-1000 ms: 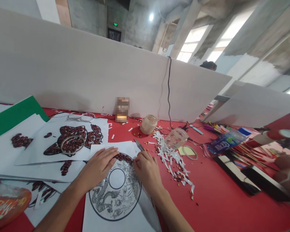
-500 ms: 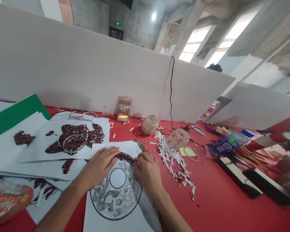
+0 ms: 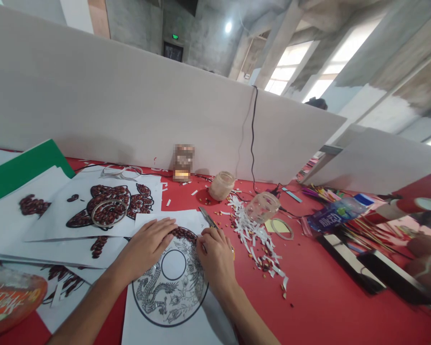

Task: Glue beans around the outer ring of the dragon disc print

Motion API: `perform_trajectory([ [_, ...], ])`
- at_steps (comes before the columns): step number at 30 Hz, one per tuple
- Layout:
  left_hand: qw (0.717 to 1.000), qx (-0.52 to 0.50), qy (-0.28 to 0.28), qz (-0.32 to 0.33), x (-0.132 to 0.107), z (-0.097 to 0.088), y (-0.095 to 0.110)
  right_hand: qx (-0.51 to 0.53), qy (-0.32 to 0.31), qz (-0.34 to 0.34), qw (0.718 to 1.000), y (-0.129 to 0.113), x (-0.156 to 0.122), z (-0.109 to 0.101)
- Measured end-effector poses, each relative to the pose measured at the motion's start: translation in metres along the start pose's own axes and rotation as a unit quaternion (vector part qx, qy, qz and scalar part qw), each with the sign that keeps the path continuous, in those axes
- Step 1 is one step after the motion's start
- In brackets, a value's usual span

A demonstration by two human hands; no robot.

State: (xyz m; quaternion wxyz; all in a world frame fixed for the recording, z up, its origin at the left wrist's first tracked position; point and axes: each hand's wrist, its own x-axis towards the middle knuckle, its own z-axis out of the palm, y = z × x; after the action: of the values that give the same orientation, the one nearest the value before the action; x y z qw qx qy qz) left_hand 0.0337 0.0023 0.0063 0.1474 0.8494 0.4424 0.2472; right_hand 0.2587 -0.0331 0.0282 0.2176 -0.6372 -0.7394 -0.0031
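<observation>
My left hand (image 3: pixel 153 247) lies flat with its fingers stretched out on a white sheet (image 3: pixel 143 330) printed with a round dragon-and-flower pattern (image 3: pixel 168 304). Its fingertips are beside an arc of dark red beans (image 3: pixel 183 233) along the top of the circle. At the right end of that arc is my right hand (image 3: pixel 215 254), its fingers curled and pinched together; what they hold, if anything, is hidden. A pointed metal tool (image 3: pixel 209 219) shows just beyond my right knuckles, its other end covered by the hand. A small yellow part shows at that hand's right edge.
Left are sheets with glued beans (image 3: pixel 109 206), a tape ring (image 3: pixel 109 212) and an orange-labelled jar (image 3: pixel 12 299). Two open jars (image 3: pixel 221 186), paper shreds (image 3: pixel 253 230) and scattered beans lie ahead. To the right are a bottle (image 3: pixel 341 213), black-edged boxes (image 3: pixel 352 263) and another person's hand (image 3: pixel 429 261).
My right hand has turned and shifted slightly at the end of the bean arc, and a yellow bit now shows at its edge. My left hand stays in place on the sheet.
</observation>
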Motion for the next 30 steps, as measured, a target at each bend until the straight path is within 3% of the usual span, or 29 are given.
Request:
perform_trajectory([
  [5,1.0,0.002,0.005,0.0,0.0,0.0,0.001,-0.015,-0.01,-0.03,0.999,-0.005,-0.015,-0.007],
  [9,1.0,0.005,-0.001,-0.004,0.0,0.0,0.002,-0.059,-0.036,-0.03,0.997,-0.011,-0.028,0.0],
  [16,1.0,0.004,0.011,0.0,-0.001,0.003,-0.001,-0.092,-0.061,-0.059,0.992,-0.007,-0.031,0.003],
  [22,1.0,-0.001,0.011,0.0,-0.001,0.004,-0.003,-0.049,-0.013,-0.037,0.998,0.006,-0.032,-0.014],
  [25,1.0,0.001,0.009,0.003,-0.001,0.005,-0.004,-0.029,0.001,-0.047,0.998,0.019,-0.025,-0.023],
  [28,1.0,0.004,0.004,-0.001,-0.001,0.006,-0.006,0.0,0.031,0.018,0.999,0.052,-0.007,-0.036],
  [30,1.0,0.004,0.006,0.002,-0.001,0.006,-0.006,0.001,0.001,0.044,0.999,0.078,0.007,-0.044],
])
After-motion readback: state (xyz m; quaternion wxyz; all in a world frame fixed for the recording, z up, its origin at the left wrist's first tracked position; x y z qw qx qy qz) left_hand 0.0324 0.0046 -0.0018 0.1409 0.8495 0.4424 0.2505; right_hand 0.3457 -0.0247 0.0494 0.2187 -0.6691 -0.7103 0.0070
